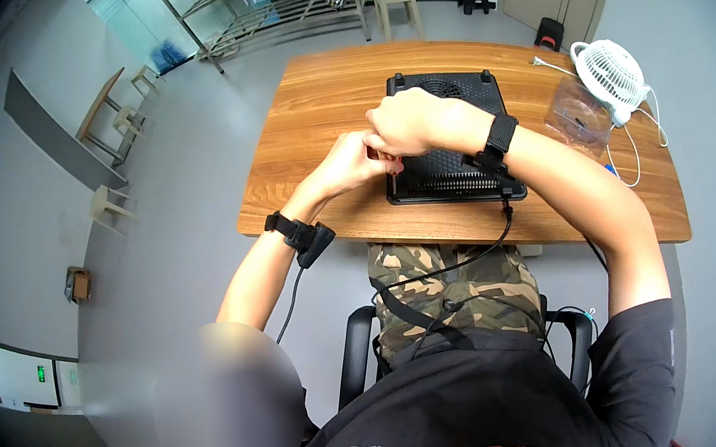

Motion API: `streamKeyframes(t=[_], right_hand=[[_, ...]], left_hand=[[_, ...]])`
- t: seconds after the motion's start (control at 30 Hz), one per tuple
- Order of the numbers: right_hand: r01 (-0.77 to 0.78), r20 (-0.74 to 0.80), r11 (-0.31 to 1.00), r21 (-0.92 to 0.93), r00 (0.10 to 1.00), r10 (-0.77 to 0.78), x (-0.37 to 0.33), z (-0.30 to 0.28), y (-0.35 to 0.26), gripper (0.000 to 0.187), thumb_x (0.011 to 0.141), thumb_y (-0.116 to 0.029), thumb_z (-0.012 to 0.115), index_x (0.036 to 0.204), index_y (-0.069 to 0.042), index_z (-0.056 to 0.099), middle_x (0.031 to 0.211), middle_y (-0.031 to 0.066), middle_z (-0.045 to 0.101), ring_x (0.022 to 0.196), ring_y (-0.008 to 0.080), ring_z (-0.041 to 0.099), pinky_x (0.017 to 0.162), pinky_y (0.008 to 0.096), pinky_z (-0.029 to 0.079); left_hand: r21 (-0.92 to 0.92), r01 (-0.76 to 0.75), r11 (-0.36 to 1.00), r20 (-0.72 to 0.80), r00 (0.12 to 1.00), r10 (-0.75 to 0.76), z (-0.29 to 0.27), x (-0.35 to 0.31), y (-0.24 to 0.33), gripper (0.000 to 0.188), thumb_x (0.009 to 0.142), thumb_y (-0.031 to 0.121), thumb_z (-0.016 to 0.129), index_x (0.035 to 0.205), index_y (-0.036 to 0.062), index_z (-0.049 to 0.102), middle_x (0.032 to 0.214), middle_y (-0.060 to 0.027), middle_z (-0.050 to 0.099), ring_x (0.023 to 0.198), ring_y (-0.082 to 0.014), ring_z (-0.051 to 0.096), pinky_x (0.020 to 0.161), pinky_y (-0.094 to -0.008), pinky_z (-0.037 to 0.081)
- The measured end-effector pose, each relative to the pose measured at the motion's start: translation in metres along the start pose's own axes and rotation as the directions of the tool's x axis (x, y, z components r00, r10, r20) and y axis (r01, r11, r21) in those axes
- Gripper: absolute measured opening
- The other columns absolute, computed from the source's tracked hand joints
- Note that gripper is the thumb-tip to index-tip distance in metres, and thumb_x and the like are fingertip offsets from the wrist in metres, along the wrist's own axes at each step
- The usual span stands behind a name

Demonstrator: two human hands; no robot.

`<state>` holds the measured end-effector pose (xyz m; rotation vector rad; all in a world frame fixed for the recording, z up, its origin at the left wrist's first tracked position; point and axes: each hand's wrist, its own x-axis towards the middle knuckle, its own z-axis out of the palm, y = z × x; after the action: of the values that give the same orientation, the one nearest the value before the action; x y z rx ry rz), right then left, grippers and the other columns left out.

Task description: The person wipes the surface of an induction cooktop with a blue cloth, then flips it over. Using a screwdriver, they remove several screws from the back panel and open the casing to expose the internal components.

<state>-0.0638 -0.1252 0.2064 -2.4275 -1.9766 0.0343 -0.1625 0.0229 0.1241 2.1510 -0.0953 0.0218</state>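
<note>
A flat black device (481, 130) with a round fan grille and rows of vent slots lies on the wooden table in front of me. My left hand (349, 166) is at its left edge, with thumb and fingers pinched together. Bent over and touching it, my right hand (413, 122) is closed above the device's left side. Whatever sits between the fingers of either hand is hidden or too small to name.
The wooden table (323, 92) carries a white fan (609, 73) with a cable and a clear plastic bag (577, 113) at the right. A black cable (508, 226) hangs over the near edge. A metal rack (285, 11) and a stool (396, 1) stand beyond.
</note>
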Motion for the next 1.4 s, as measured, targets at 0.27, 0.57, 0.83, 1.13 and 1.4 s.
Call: streamKeyframes(t=[0.27,0.57,0.83,1.13,1.4], right_hand=[[-0.056,-0.122,0.998,0.005,0.991,0.056,0.007,0.017,-0.004,0.037,0.093,-0.034,0.057,0.088,0.0,0.067,0.076,0.0208,0.071,0.075,0.0384,0.072,0.069,0.0463,0.057],[0.087,-0.026,0.988,0.126,0.996,-0.085,0.001,0.002,0.003,0.03,0.092,-0.031,0.061,0.098,-0.003,0.055,0.078,0.02,0.07,0.075,0.04,0.068,0.067,0.0486,0.052],[-0.012,-0.136,1.0,0.018,0.991,0.014,0.002,0.007,-0.003,0.039,0.09,-0.036,0.061,0.087,0.001,0.07,0.072,0.0232,0.07,0.068,0.0376,0.072,0.065,0.0446,0.058],[0.181,-0.149,0.961,0.208,0.977,-0.152,-0.005,0.012,0.01,0.028,0.087,-0.028,0.064,0.094,-0.001,0.063,0.076,0.0187,0.069,0.075,0.0375,0.07,0.068,0.0455,0.055],[0.293,-0.173,0.945,0.146,0.948,-0.267,-0.009,0.012,0.023,0.031,0.092,-0.032,0.064,0.104,-0.003,0.063,0.082,0.018,0.072,0.077,0.0382,0.071,0.07,0.045,0.056]], left_hand=[[-0.026,0.004,1.0,-0.125,0.992,-0.007,0.004,-0.003,0.001,0.033,0.077,0.012,0.086,0.101,-0.001,0.067,0.094,-0.0101,0.075,0.089,-0.0163,0.07,0.083,-0.0318,0.055],[-0.209,0.025,0.978,0.054,0.998,-0.014,-0.009,-0.004,-0.013,0.02,0.088,0.009,0.075,0.102,-0.0042,0.069,0.098,-0.0097,0.074,0.095,-0.0156,0.07,0.091,-0.0313,0.055],[-0.172,-0.02,0.985,-0.1,0.995,0.003,0.001,-0.003,-0.007,0.03,0.077,0.015,0.087,0.097,-0.0008,0.071,0.091,-0.0074,0.076,0.086,-0.0114,0.067,0.08,-0.03,0.053],[-0.116,0.03,0.993,0.043,0.999,-0.026,-0.009,-0.005,0.004,0.03,0.082,0.016,0.084,0.101,-0.0036,0.07,0.093,-0.0101,0.076,0.092,-0.0135,0.068,0.082,-0.0305,0.055],[-0.124,0.177,0.976,0.07,0.983,-0.169,-0.009,0.0,-0.016,0.028,0.087,0.01,0.079,0.107,-0.0045,0.066,0.098,-0.0091,0.075,0.091,-0.0116,0.068,0.084,-0.0283,0.055]])
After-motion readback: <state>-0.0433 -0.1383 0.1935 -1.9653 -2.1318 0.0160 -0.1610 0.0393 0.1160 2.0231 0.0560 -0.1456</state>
